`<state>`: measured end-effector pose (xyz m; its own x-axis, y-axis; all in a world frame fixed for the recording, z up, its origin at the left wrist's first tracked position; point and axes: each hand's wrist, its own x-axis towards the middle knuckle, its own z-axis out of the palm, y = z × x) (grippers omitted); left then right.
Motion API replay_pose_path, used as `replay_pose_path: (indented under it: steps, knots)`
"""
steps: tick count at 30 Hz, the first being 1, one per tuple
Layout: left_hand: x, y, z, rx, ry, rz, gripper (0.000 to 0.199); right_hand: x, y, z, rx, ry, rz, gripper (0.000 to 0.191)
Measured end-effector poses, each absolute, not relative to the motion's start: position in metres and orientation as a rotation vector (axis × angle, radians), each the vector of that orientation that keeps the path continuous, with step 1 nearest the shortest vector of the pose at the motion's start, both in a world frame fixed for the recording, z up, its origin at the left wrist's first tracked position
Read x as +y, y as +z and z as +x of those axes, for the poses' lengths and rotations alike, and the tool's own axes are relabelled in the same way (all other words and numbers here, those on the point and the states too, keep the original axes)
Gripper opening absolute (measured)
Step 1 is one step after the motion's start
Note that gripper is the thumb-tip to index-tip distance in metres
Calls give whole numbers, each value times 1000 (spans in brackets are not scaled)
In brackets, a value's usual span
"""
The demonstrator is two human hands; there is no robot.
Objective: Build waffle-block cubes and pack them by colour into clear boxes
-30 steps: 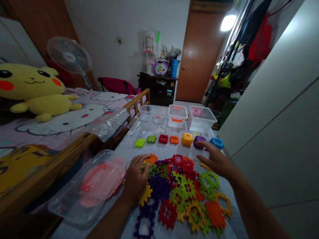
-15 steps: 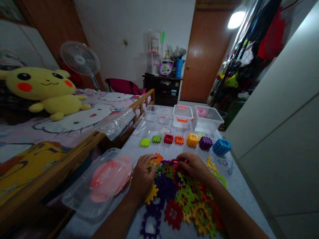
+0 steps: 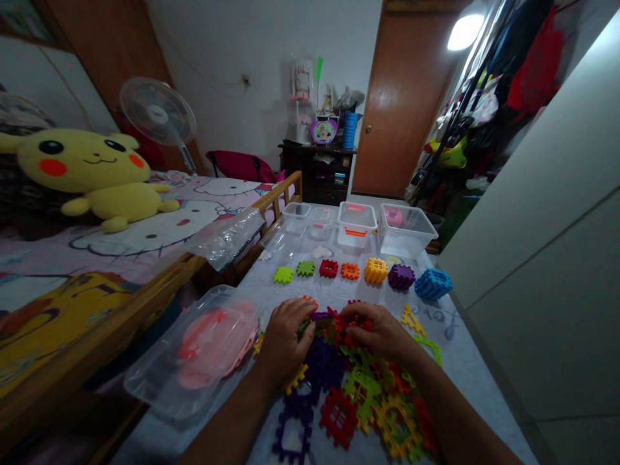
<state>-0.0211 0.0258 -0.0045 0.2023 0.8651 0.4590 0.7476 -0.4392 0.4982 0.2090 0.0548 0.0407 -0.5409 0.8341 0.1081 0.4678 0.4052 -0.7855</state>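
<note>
My right hand is closed on a red notched building tile over the far side of a mixed heap. Across from it, my left hand curls over the heap's left part, with a bit of green showing between thumb and fingers; its fingers partly hide what it grips. Dark purple tiles lie between and below the hands. Nearer to me are another red tile, a yellow frame tile and lime green tiles. Both forearms cover parts of the heap.
Behind the heap stands a row of sorted stacks, including yellow, purple and blue. Clear plastic boxes stand farther back. A clear lid with pink pieces lies left, beside the wooden bed rail.
My left hand has shifted slightly right and its fingers have curled in over the heap. My right hand now shows more red tile between its fingers. The view has moved a little.
</note>
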Motion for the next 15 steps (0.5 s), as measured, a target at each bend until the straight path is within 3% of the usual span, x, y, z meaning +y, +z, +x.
replay_pose_path:
  steps: [8,15]
  knots:
    - [27,-2,-18,1561,956,2255,12,64,38,223,-2096,876,-1232,15]
    - [29,-6,-18,1545,908,2247,27,66,38,234,-2214,940,-1180,15]
